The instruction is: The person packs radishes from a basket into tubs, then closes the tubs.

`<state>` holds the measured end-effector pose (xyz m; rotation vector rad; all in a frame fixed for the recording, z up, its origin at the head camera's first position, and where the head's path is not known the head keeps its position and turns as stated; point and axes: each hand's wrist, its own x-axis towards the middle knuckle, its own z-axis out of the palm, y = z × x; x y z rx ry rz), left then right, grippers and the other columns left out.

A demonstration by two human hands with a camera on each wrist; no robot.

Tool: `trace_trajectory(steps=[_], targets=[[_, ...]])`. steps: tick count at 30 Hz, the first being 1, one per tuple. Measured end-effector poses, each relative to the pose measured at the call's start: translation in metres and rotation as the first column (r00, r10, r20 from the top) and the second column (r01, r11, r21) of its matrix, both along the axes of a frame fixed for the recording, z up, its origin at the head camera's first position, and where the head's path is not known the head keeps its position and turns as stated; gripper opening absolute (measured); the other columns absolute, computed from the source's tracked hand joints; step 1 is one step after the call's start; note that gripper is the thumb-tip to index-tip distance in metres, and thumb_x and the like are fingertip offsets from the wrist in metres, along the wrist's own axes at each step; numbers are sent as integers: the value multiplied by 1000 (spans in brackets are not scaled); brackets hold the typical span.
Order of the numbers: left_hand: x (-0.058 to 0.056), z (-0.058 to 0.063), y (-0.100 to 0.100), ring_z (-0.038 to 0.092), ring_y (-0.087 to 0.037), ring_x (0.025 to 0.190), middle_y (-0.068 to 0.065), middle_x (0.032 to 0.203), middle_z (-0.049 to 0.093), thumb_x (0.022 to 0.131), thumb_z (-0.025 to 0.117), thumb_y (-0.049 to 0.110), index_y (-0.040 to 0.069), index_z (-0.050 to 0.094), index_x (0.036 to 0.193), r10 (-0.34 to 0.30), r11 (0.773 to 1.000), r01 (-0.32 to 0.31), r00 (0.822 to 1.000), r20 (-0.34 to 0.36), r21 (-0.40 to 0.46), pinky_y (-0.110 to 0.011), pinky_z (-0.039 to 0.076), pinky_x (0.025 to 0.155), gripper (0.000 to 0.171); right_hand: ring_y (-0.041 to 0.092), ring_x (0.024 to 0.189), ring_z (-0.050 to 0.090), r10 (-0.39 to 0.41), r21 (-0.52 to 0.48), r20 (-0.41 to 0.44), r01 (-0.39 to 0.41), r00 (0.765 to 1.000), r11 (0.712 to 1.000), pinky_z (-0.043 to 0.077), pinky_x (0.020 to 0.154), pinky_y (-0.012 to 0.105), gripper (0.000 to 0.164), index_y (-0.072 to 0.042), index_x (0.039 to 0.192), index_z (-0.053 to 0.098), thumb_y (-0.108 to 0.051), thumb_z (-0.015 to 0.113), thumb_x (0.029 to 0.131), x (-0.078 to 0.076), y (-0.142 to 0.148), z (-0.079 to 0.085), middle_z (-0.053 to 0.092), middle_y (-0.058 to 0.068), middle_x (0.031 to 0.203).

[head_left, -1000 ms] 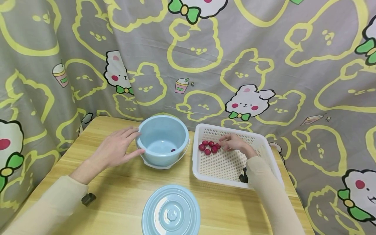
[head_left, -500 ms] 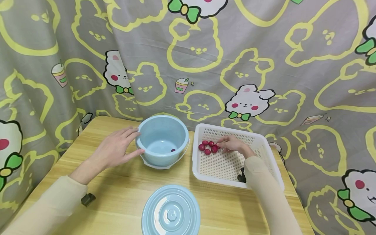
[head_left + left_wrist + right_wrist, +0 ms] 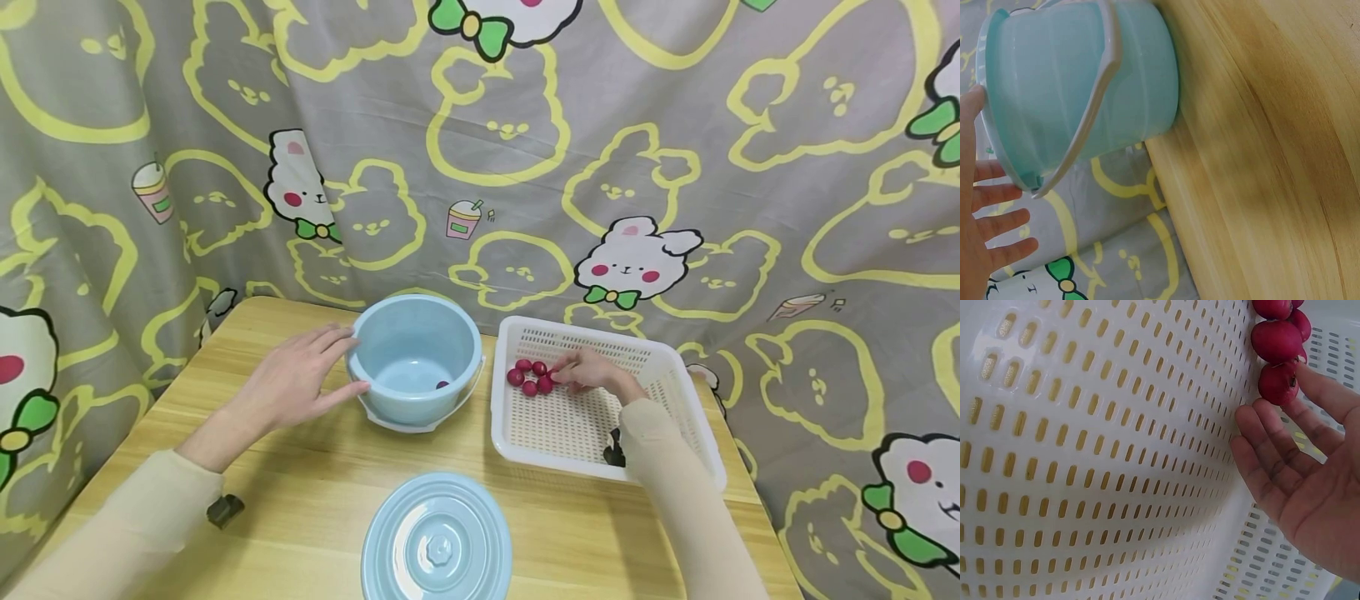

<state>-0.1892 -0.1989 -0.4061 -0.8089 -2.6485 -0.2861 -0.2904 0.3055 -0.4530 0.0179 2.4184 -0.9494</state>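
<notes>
Right fingers (image 3: 1311,428) now farther left, touching radish (image 3: 1277,384)

A bucket (image 3: 408,407) stands left of a basket (image 3: 566,429) containing radishes (image 3: 530,388), behind a lid (image 3: 438,542).

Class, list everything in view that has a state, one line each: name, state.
Bucket: upright, uncovered, dark item inside
Bucket handle: lowered
Lid: off, right way up
Basket: upright, uncovered
Radishes: clustered in basket
Left hand: touching bucket, fingers spread
Right hand: fingers at a radish, grip unclear
</notes>
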Motion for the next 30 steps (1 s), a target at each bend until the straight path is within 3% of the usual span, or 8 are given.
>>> trace_trajectory(steps=[17,23,30], targets=[[-1,-1,1,62,-47,133,-23,145,64,93,73,58,3,65,139,1,1000,-1,1000,8,-4,-65,53,108,73,16,75,71,27,47,-53,-25,998,999,66,78,37,30,1,122,69,-20,73,100,-2,-2,-4,76,10,93],[0,0,1,63,-46,132,-22,144,65,93,73,58,3,65,138,1,1000,-1,1000,-2,3,-64,54,107,72,17,79,65,4,0,-28,-4,1000,1000,63,79,36,29,0,120,66,-21,71,101,-2,6,3,71,7,95],[0,2,1,62,-46,133,-22,144,65,93,73,56,3,65,138,-3,1000,3,1000,6,-1,-64,53,109,70,17,77,62,25,-48,-38,-26,999,999,61,77,36,29,2,124,66,-18,67,103,2,13,15,72,16,102]])
